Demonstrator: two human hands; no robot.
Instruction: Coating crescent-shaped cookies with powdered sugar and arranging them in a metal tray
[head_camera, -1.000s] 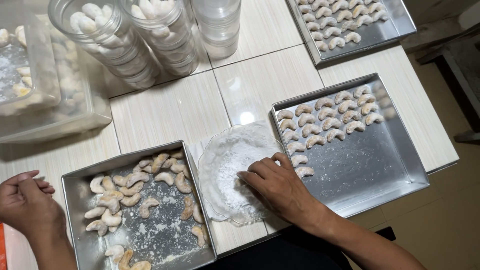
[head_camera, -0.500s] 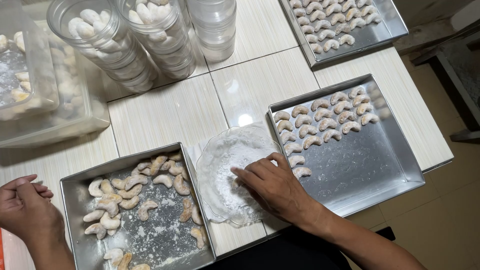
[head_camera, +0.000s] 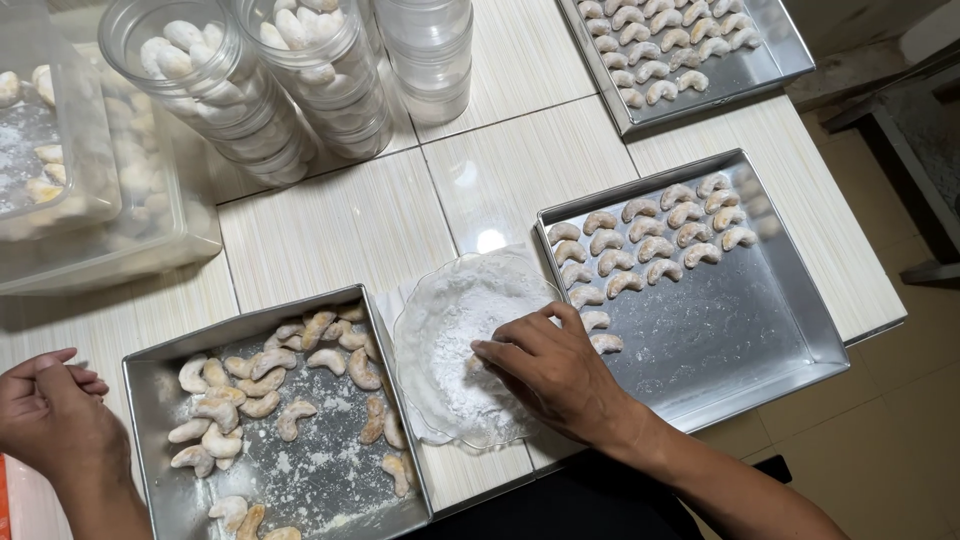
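Observation:
My right hand (head_camera: 555, 375) rests palm down in a clear glass plate (head_camera: 420, 325) of white powdered sugar, its fingertips pressed into the sugar; whether a cookie lies under them is hidden. To its left a metal tray (head_camera: 150, 370) holds loose crescent cookies (head_camera: 265, 385), some dusted. To its right a second metal tray (head_camera: 740, 335) carries neat rows of sugared crescent cookies (head_camera: 650, 245). My left hand (head_camera: 50, 415) hovers loosely curled at the left tray's outer edge, holding nothing visible.
Stacked clear round jars (head_camera: 205, 90) filled with white cookies stand at the back, with empty stacked jars (head_camera: 430, 55) beside them. Clear plastic boxes (head_camera: 70, 180) sit at far left. A third tray (head_camera: 690, 60) of cookies lies at back right. Floor lies beyond the table's right edge.
My right hand has slid leftward deeper into the sugar plate. My left hand has stayed by the left tray.

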